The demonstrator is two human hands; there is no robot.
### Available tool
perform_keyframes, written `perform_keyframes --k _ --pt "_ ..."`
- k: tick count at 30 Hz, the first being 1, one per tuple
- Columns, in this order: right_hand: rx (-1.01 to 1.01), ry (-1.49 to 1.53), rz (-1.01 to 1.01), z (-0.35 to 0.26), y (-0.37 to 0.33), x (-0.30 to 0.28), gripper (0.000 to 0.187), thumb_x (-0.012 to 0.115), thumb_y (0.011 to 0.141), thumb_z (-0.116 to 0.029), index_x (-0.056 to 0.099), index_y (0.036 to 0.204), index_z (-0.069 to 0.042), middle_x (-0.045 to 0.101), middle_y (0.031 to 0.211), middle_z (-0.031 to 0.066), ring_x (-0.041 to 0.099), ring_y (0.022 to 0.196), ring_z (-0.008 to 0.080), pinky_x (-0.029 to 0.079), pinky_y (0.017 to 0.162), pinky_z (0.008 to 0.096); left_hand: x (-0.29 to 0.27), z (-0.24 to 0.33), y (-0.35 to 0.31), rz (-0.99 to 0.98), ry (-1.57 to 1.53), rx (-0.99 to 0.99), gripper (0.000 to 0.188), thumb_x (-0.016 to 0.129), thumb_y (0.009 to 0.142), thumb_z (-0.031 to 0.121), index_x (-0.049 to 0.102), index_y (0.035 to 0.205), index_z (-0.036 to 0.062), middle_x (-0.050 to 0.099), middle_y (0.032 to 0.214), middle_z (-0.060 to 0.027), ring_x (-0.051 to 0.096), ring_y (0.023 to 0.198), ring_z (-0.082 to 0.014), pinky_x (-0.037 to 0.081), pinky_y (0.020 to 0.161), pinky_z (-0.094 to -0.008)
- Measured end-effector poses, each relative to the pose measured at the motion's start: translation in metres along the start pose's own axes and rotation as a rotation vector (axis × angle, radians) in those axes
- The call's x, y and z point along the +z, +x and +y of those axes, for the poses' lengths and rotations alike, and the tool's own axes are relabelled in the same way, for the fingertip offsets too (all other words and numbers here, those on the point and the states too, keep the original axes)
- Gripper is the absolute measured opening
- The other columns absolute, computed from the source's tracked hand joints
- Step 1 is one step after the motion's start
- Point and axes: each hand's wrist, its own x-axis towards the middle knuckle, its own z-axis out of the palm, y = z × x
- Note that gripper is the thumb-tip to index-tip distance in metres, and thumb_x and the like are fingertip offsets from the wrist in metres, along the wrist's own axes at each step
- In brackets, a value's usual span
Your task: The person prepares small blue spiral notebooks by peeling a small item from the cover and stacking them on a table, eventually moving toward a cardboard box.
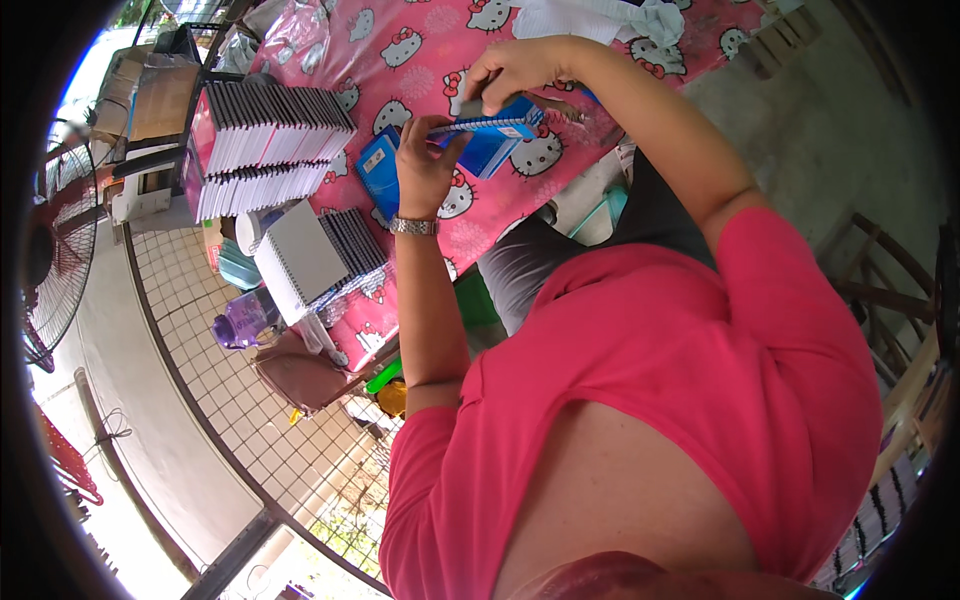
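Note:
A blue spiral notebook (487, 150) is held tilted over the table in front of me, its coil running along the upper edge. My left hand (430, 170) pinches the left end of that coil edge between thumb and fingers. Above the coil, my right hand (515, 75) is curled with its fingers closed on a small grey piece (472, 106), whose kind I cannot make out. That piece is close against the coil. Another blue notebook (377, 172) lies flat on the table, just left of my left hand and partly hidden by it.
The table has a pink patterned cover (440, 20). Tall stacks of spiral notebooks (265, 130) stand at the left, with a lower stack (315, 255) nearer me. Beyond lie a purple bottle (243, 320), a brown bag (298, 373) and a fan (60, 240). White paper (590, 18) rests at the far edge.

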Motion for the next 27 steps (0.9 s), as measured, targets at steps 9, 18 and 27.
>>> perform_keyframes --k 9,18,27 --pt "-0.098 0.217 0.049 -0.005 0.003 0.005 0.047 0.067 0.074 -0.023 0.062 0.116 -0.003 0.062 0.103 0.0037 0.058 0.096 0.0109 0.043 0.089 0.0248 -0.004 -0.005 0.001 -0.028 -0.122 -0.1 0.027 0.078 0.076 0.011 0.061 0.097 0.0018 0.065 0.087 -0.0082 0.063 0.072 -0.015 0.051 0.066 -0.0261" --pt "-0.073 -0.571 0.747 0.062 0.012 -0.012 0.044 0.077 0.069 -0.041 0.071 0.102 -0.013 0.068 0.104 0.0111 0.065 0.095 0.0276 0.051 0.082 0.0367 0.001 -0.01 -0.002 0.066 -0.36 -0.139 0.013 0.068 0.086 0.004 0.06 0.095 -0.0013 0.066 0.083 -0.0051 0.066 0.072 -0.0126 0.051 0.065 -0.0231" --pt "0.04 -0.99 1.034 0.117 -0.059 0.049 0.061 0.067 0.082 -0.039 0.049 0.134 -0.012 0.047 0.136 0.0101 0.044 0.123 0.0344 0.039 0.1 0.0454 0.018 -0.013 -0.021 0.27 -0.405 -0.215 0.023 0.064 0.092 0.015 0.059 0.105 -0.0035 0.061 0.081 -0.0039 0.064 0.069 -0.0116 0.056 0.053 -0.0256"
